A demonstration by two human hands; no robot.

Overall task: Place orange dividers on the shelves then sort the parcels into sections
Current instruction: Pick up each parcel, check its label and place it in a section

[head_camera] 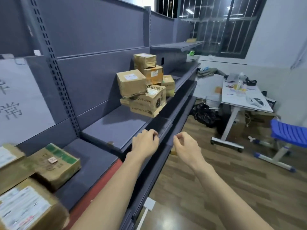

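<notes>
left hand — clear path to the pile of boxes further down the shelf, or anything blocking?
Probably yes. The left hand is at the shelf's front lip, holding nothing, and the shelf surface between it and the stacked cardboard boxes looks bare. The stack sits further along, so whether the arm reaches without a step is uncertain.

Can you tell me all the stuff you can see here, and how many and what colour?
shelves: several levels, dark grey, along the left wall.
stacked boxes: about six, brown cardboard, piled mid-shelf, one printed with lettering.
near boxes: three, brown, one with a green patch, bottom left on the shelf.
paper sign: one, white with black writing, on the shelf back at left.
table: one, white, at right, cluttered with small items.
stool: one, blue seat, far right.
black bag: one, on the floor under the table.
window: one, barred, dark, top right.
floor: brown wood.
left hand: one, fingers curled, at the shelf's front edge.
right hand: one, loosely curled, holding nothing.
</notes>
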